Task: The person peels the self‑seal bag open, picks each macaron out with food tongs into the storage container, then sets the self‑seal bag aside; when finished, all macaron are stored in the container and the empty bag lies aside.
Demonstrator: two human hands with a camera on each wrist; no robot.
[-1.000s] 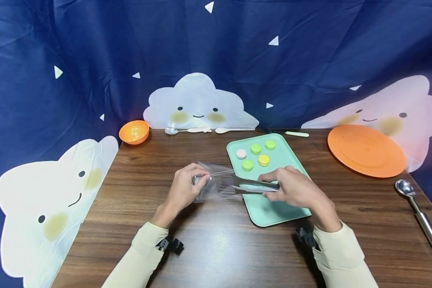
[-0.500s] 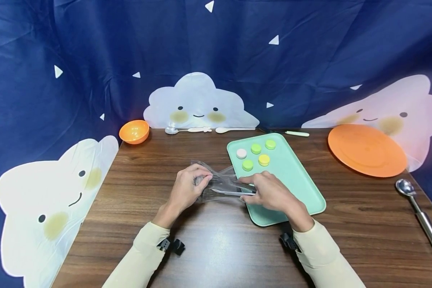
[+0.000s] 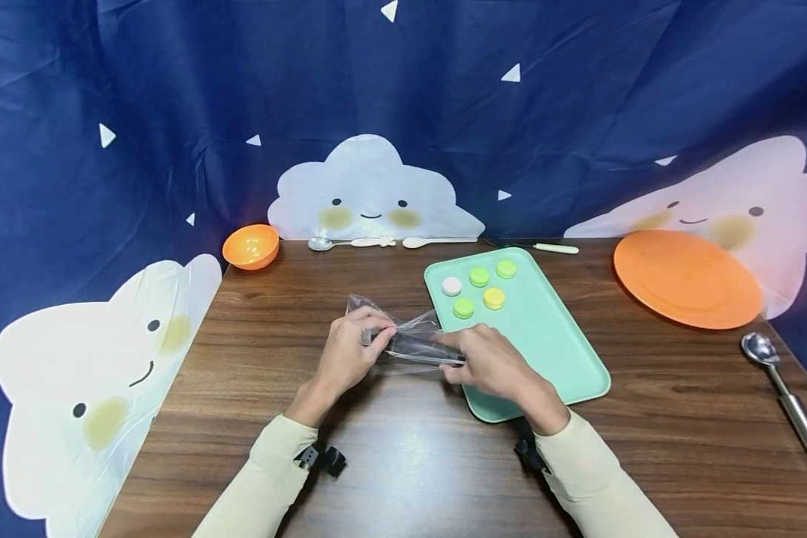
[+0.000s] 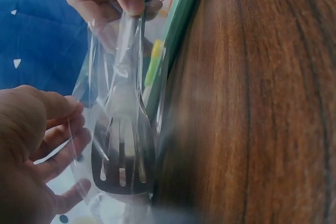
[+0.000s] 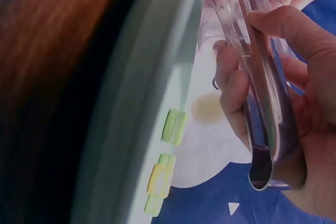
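Clear plastic bag (image 3: 403,338) sits just above the brown wooden tabletop (image 3: 403,463), near its middle, stretched between two hands beside the left edge of a mint green tray (image 3: 545,336). Behind it all hangs a dark blue backdrop printed with smiling clouds.

On the far right of the tabletop lies a round orange plate (image 3: 687,279). The tray holds five small round macarons (image 3: 479,277) at its far end: one white, three green, one yellow. A small orange bowl (image 3: 251,246) stands at the far left corner. A metal scoop (image 3: 790,407) lies along the right edge, and two pale spoons (image 3: 353,243) lie along the back edge.

The left hand (image 3: 350,351) pinches the bag's mouth, fingers curled around the film. The right hand (image 3: 487,361) curls around the handle of a metal slotted spatula (image 4: 123,153), thumb pressed on top. The left wrist view shows the spatula's slotted head already inside the bag, wrapped by the clear film, with the tray's rim running just beside it. The right wrist view shows the shiny curved handle gripped firmly, with bag film around it. Both forearms wear cream sleeves.
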